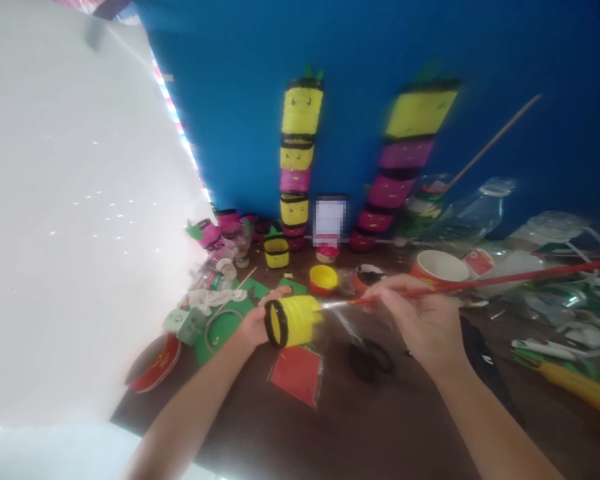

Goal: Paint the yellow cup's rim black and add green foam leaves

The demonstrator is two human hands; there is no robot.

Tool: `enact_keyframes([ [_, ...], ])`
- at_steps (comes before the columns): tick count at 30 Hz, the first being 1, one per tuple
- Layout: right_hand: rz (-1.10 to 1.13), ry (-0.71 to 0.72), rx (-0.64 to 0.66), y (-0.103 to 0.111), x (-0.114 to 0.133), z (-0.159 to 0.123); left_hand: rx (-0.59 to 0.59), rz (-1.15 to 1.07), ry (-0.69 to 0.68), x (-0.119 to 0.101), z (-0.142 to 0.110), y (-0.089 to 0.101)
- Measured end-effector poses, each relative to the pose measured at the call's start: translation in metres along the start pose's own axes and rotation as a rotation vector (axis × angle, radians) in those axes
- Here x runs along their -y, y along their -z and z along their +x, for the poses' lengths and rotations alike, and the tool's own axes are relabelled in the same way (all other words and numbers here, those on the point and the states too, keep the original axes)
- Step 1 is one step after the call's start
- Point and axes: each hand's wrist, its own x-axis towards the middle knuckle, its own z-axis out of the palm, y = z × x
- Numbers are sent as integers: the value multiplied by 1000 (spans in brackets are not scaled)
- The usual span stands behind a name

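Observation:
In my left hand is a yellow-painted cut bottle piece with a black rim, tipped on its side so its rimmed opening faces left. My right hand pinches a long red-handled paintbrush. The brush's pale ferrule points left, and its tip meets the far edge of the yellow piece; the bristles are blurred. Below the brush lie black-handled scissors on the dark table. A red card in a clear sleeve lies just under the yellow piece.
Behind stand a yellow paint cup, a white-and-red paper cup and stacks of painted cups against the blue wall. Green sheets and a tape roll lie left. Clear bottles and a yellow-handled tool crowd the right.

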Motion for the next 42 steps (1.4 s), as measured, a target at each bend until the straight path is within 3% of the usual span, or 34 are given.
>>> enact_keyframes([
  [5,-22,-40,19,-1,2,0,57,-35,-3,-1,0,-2],
  [11,72,-34,21,0,1,0,10,-12,15,-2,0,-7],
  [17,-121,16,13,2,5,0,-24,9,7,-2,1,-3],
  [23,75,-53,-2,2,-4,0,16,-8,16,-2,1,-5],
  [42,93,-34,4,0,-6,-2,20,35,4,-1,1,-2],
])
